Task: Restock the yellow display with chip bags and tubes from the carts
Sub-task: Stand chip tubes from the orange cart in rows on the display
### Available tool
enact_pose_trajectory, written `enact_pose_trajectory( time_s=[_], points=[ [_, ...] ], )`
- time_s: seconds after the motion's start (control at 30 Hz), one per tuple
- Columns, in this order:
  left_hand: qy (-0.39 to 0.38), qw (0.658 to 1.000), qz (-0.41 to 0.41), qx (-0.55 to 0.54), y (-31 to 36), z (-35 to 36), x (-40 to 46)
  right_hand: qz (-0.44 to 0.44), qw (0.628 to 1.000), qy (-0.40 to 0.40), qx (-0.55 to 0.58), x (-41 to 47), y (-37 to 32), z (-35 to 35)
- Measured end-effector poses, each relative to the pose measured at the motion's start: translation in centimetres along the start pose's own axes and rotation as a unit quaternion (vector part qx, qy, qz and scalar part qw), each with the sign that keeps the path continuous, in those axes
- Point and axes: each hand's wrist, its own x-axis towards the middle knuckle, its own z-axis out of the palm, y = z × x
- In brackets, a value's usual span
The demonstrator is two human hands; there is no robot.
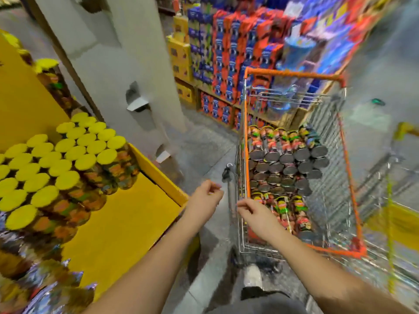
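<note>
The yellow display [127,225] fills the left, with several upright chip tubes with yellow lids [68,164] packed at its back and a bare patch in front. Chip bags [45,282] lie at the bottom left. An orange-rimmed wire cart [349,184] on the right holds several chip tubes lying on their sides [288,164]. My left hand [205,200] hovers between the display and the cart, fingers loosely curled, holding nothing. My right hand [256,214] hangs over the cart's near left rim, fingers loosely curled and empty. The picture is blurred by motion.
A white pillar [127,64] stands behind the display. Stacked red, blue and yellow boxes [229,64] line the far shelves. A second cart with a yellow rim [394,214] stands at the right. My shoe [252,277] is on the grey floor by the cart.
</note>
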Motion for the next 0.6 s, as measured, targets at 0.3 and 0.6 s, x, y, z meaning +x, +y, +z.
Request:
enact_pose_trajectory(
  time_s=[0.3, 0.6],
  points=[
    [-0.153, 0.986, -0.061, 0.038, 5.0, 15.5, 7.5, 0.194, 0.98, 0.025, 0.041, 3.8, 13.7, -10.7],
    [-0.14, 0.915, -0.376, -0.047, 0.3, 26.8, 14.7, 0.4, 0.911, -0.015, 0.099, 10.2, 26.4, -13.6]
  ],
)
